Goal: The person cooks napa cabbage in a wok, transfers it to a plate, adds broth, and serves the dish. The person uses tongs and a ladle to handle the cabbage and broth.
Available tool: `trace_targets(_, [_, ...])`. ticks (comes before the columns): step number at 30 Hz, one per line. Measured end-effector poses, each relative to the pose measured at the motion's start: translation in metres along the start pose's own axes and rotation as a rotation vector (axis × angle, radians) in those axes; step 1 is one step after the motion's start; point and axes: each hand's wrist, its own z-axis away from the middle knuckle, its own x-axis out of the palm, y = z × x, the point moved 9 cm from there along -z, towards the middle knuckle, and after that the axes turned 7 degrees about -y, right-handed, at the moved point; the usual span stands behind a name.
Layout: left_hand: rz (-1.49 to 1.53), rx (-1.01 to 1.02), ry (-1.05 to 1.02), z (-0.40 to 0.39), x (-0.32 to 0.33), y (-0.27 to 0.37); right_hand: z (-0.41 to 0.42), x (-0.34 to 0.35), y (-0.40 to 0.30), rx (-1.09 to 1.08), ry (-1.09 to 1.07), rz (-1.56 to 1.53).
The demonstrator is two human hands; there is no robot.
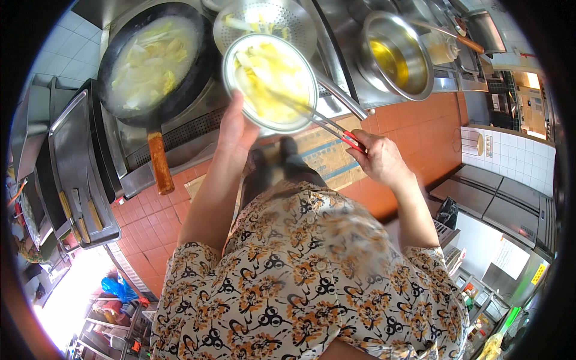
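Note:
My left hand [240,126] grips the near left rim of a white bowl [230,67], thumb over the edge. Pale yellow-green cut vegetable, perhaps cabbage [265,72], fills the bowl. In my right hand [378,155] are metal tongs [321,122] with red grips, their blurred tips down in the vegetable. Behind the bowl lies a perforated metal strainer [294,22] with a few vegetable pieces on it; its tubular handle points toward me at the right. On the left, a black wok [105,85] with a wooden handle [159,162] holds more of the vegetable in cloudy, steaming liquid.
A steel pot [420,76] with yellow oil stands at the right on the counter. Several wooden-handled utensils [83,216] lie on a metal tray [76,148] at the left. Flattened cardboard [333,157] covers part of the red tile floor [144,220] around my feet.

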Motion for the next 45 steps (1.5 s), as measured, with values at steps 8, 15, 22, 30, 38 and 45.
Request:
trace_targets(8, [0.031, 0.015, 0.019, -0.004, -0.007, 0.003, 0.013, -0.016, 0.003, -0.004, 0.018, 0.025])
trace_targets(15, [-0.013, 0.057, 0.077, -0.002, -0.011, 0.008, -0.025, -0.008, 0.009, -0.094, 0.062, 0.055])
trace_targets(22, [-0.038, 0.125, 0.072, -0.003, 0.001, 0.001, -0.049, -0.015, 0.032, -0.231, 0.069, 0.037])
trace_targets(30, [-0.096, 0.201, 0.224, 0.006, 0.004, -0.01, -0.06, -0.045, 0.081, -0.182, 0.069, -0.379])
trace_targets(38, [-0.102, 0.301, 0.364, 0.058, -0.004, -0.018, -0.141, -0.02, 0.108, -0.121, -0.017, -0.22])
trace_targets(45, [-0.009, 0.248, 0.409, 0.091, -0.014, -0.031, -0.188, -0.006, 0.093, -0.071, -0.128, -0.281])
